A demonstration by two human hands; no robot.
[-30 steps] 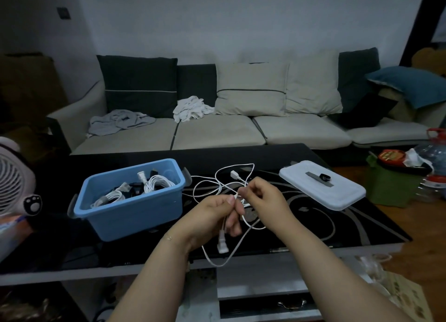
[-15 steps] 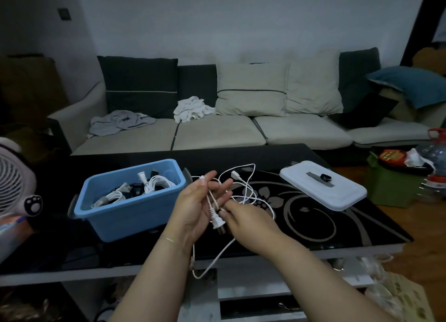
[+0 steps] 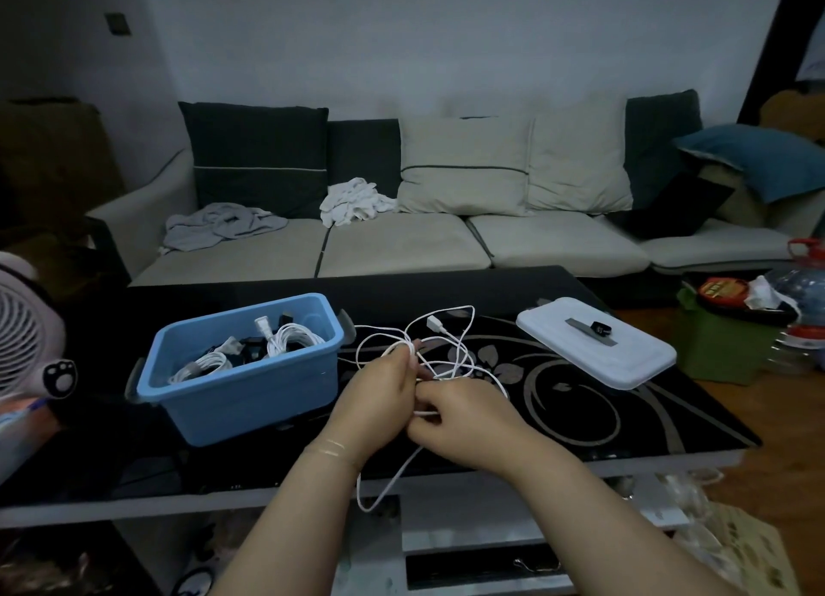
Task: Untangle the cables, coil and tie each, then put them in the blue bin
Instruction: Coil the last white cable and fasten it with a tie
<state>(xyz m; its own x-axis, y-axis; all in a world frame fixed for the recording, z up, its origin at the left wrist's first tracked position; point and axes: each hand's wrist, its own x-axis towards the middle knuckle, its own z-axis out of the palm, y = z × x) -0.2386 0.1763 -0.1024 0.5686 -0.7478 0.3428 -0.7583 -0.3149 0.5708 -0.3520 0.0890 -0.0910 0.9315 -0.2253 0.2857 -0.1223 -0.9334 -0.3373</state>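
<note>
1. Head view, the step: we judge that we are starting to coil the last loose white cable (image 3: 446, 350). Our left hand (image 3: 379, 394) grips a small bunch of loops at its fingertips, fingers curled round them, and our right hand (image 3: 464, 421) pinches a strand just below, fingers curled in.
2. Where things lie: most of the cable sprawls in loose, crossing loops on the table (image 3: 580, 417) between the blue bin (image 3: 241, 385) and the white lid (image 3: 598, 350). One slack loop hangs over the table's front edge, below our hands. The bin sits toward the front left corner and already holds coiled white cables (image 3: 290, 341).
3. Next move, as we judge it: feed strand after strand into the left hand's bunch, drawing the flat connector (image 3: 435, 324) end free of the crossings first, or it may snag.
4. Materials: the cable is thin, smooth and limp, so its loops will slip unless held tight. The bin and lid are rigid, rounded plastic. The tabletop is dark glossy glass with a pale leaf pattern.
</note>
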